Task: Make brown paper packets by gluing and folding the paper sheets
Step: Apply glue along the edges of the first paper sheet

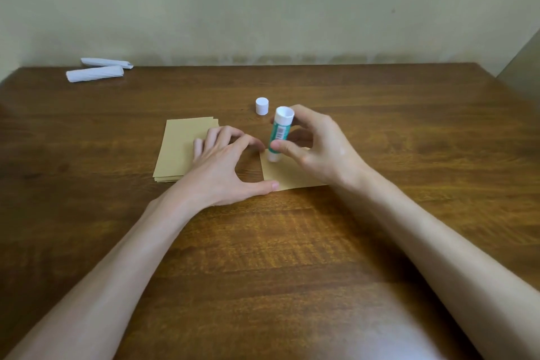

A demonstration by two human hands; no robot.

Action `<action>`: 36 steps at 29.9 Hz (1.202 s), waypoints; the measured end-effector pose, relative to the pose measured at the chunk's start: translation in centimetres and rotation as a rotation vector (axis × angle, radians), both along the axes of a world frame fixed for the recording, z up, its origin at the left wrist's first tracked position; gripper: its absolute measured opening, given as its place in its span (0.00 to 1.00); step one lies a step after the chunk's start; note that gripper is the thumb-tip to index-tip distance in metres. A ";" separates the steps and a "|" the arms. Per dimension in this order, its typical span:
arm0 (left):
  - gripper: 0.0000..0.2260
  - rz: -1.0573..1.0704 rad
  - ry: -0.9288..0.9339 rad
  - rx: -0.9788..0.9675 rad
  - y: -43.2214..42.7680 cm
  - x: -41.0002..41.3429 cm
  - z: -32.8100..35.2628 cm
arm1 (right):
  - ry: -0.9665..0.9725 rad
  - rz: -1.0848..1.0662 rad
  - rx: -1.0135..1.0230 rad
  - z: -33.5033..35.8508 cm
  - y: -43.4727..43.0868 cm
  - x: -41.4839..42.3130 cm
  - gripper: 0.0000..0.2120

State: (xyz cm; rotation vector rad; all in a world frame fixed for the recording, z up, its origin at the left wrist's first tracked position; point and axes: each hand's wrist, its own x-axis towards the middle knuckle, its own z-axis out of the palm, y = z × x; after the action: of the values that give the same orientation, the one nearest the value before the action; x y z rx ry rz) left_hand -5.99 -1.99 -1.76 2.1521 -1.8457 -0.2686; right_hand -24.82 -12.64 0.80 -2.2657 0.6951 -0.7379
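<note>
A single brown paper sheet (pixel 287 175) lies flat in the middle of the wooden table. My right hand (pixel 318 146) grips a green and white glue stick (pixel 279 133), held upside down with its tip on the sheet's left edge. My left hand (pixel 225 164) spreads over the table, its thumb pressing the sheet's near left corner and its index finger touching near the far left corner. A stack of brown paper sheets (pixel 178 152) sits to the left, partly under my left hand's fingers. The glue's white cap (pixel 262 106) stands beyond the sheet.
Two rolled white papers (pixel 98 70) lie at the table's far left corner. The wooden table (pixel 409 132) meets a pale wall at its far edge. Both my forearms stretch across the near half of the table.
</note>
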 end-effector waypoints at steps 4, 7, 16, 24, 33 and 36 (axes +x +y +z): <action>0.37 -0.002 -0.019 0.017 -0.1 0.0 0.1 | 0.043 -0.030 -0.012 -0.7 0.3 0.8 0.16; 0.38 0.000 -0.006 0.028 -0.1 0.1 0.1 | 0.037 -0.075 -0.022 -0.9 0.4 1.1 0.19; 0.37 -0.012 -0.021 0.007 0.0 0.1 -0.1 | 0.145 0.052 -0.018 -0.4 -0.7 0.3 0.06; 0.34 -0.017 -0.017 0.020 -0.1 0.1 0.0 | 0.131 0.018 -0.109 -0.3 -0.1 0.0 0.09; 0.32 -0.010 0.009 0.019 0.0 0.1 0.0 | 0.171 0.024 -0.107 -0.5 -0.5 -0.9 0.06; 0.33 -0.012 0.008 0.021 0.0 0.1 0.0 | 0.169 0.007 -0.120 -0.5 -0.5 -1.3 0.05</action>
State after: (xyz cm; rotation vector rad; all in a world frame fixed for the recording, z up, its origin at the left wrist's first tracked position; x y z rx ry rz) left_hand -5.92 -1.99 -1.71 2.1509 -1.8603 -0.3005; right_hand -26.11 -13.15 0.28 -2.4603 0.7389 -0.6037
